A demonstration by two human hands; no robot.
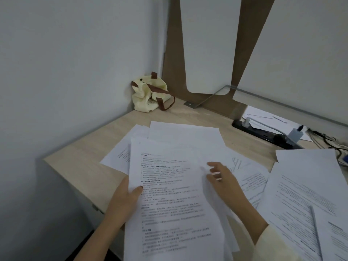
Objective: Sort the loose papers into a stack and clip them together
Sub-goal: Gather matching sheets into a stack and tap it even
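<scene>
Many white printed papers lie spread over a light wooden desk (79,162). My left hand (124,200) grips the left edge of a bunch of sheets (169,200), thumb on top of the printed page. My right hand (224,179) reaches over the right side of that bunch, fingers loosely bent and blurred, touching a sheet's edge. Loose papers (188,136) fan out behind the held bunch. More printed sheets (305,185) lie overlapping at the right. No clip is visible.
A cream cloth bag with brown straps (148,95) sits in the far desk corner against the wall. A black power strip (267,134) with plugs and cables lies at the back right. The desk's left edge runs diagonally near my left arm.
</scene>
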